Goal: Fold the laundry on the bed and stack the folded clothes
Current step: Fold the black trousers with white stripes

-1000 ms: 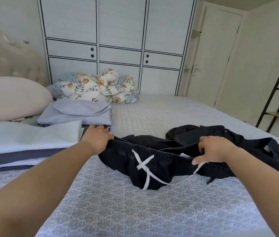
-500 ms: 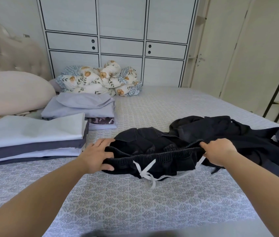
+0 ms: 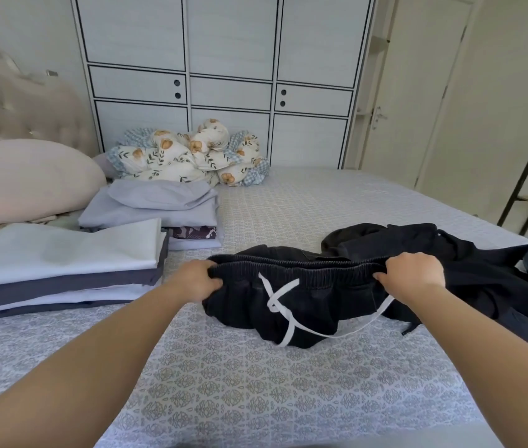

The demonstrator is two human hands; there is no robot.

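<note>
Right now I have both hands on the elastic waistband of the black drawstring trousers (image 3: 291,295), the left hand (image 3: 193,279) pinching its left end and the right hand (image 3: 413,274) pinching its right end, the two held well apart so the band is stretched between them just above the bed (image 3: 256,383); the rest of the garment lies crumpled on the patterned cover below the band and trails off to my right. I judge this as the squaring-up step before the first fold, and several things could spoil it. The white drawstring (image 3: 283,305) hangs loose in a crossed loop over the front with one long tail running toward my right hand, so if I fold now it may get trapped inside or snag a finger and drag the fabric askew. The legs are bunched and seem tangled with another dark garment (image 3: 418,240) just behind and to the right; I cannot tell where one ends and the other begins, so a lift could pull that piece along. My grips take only the band's edge, so the cloth's weight could slip one end free and leave the waist crooked. The folded stack (image 3: 62,270) of pale and grey pieces sits near my left hand, and a wide swing that way could knock its top layers, as could a careless set-down on it later
</note>
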